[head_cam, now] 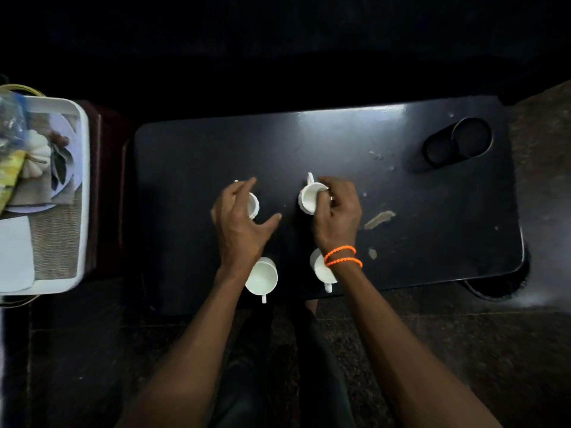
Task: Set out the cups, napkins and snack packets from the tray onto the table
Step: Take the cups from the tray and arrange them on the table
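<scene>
Several white cups stand on the dark table (309,143). My right hand (338,211) grips the rim of the far right cup (309,197), its handle pointing away. My left hand (239,220) hovers with fingers spread over the far left cup (254,205), mostly hiding it. Two near cups sit by the front edge: one (262,278) below my left wrist, one (321,268) partly under my right wrist. The white tray (83,193) at the left holds a white napkin (15,251) and snack packets (12,168).
The tray rests on a dark red stand (105,186) left of the table. A recessed round cup holder (457,142) sits at the table's far right corner. Scuffed patches (378,219) mark the tabletop right of my hand. Dark floor lies below.
</scene>
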A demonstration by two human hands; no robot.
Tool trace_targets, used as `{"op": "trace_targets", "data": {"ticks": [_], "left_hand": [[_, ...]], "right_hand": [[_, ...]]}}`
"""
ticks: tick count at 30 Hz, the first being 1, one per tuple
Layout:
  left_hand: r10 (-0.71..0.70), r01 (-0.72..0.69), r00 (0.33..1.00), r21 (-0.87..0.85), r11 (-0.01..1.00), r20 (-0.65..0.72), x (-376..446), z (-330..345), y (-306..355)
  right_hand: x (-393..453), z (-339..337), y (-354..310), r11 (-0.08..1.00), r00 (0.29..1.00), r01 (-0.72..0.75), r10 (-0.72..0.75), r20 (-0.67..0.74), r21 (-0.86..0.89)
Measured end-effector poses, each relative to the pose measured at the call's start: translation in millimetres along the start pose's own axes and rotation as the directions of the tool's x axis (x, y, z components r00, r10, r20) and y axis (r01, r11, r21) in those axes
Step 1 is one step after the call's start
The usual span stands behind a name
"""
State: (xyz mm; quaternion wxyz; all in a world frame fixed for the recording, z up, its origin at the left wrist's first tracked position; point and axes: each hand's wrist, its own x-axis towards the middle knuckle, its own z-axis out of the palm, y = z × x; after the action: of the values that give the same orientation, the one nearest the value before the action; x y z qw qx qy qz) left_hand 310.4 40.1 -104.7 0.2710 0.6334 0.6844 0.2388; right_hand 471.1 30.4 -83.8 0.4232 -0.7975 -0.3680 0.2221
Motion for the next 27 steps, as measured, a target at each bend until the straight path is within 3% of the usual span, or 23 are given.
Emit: {"op": "trace_targets", "data": {"ticks": [3,6,8,15,24,27], "left_hand": [[-0.107,0.106,0.994,0.033,0.994,0.033,1.7,-15.4,-19.8],[-0.171,0.167,0.973,0.035,0.985,0.157,6.3,-22.1,-32.4],[-0.178,0.174,0.966,0.035,0.984,0.186,8.3,-22.9,-37.1],[-0.117,0.125,0.977,-0.034,0.992,0.177,21.7,-23.6,-39.9],[-0.13,0.144,0.971,-0.06,0.988,0.201,28.1,-17.6,-35.9],[-0.132,0.143,0.968,-0.037,0.989,0.214,26.1,-16.3,-40.1]], "right_hand": [[-18.9,26.3,-11.3,0.999,0.975,-0.03,0.022,0.222,0.036],[-34.6,53.5,-15.9,0.99,0.877,-0.139,0.139,0.461,-0.035],[-43.2,64.8,-17.7,0.982,0.83,-0.17,0.184,0.526,-0.075],[-47.4,71.1,-17.9,0.978,0.839,-0.195,0.206,0.503,-0.075],[-32.5,63.3,-19.1,0.987,0.808,-0.118,0.161,0.566,-0.112],[-28.5,51.4,-17.7,0.988,0.889,-0.141,0.156,0.43,-0.065]]}}
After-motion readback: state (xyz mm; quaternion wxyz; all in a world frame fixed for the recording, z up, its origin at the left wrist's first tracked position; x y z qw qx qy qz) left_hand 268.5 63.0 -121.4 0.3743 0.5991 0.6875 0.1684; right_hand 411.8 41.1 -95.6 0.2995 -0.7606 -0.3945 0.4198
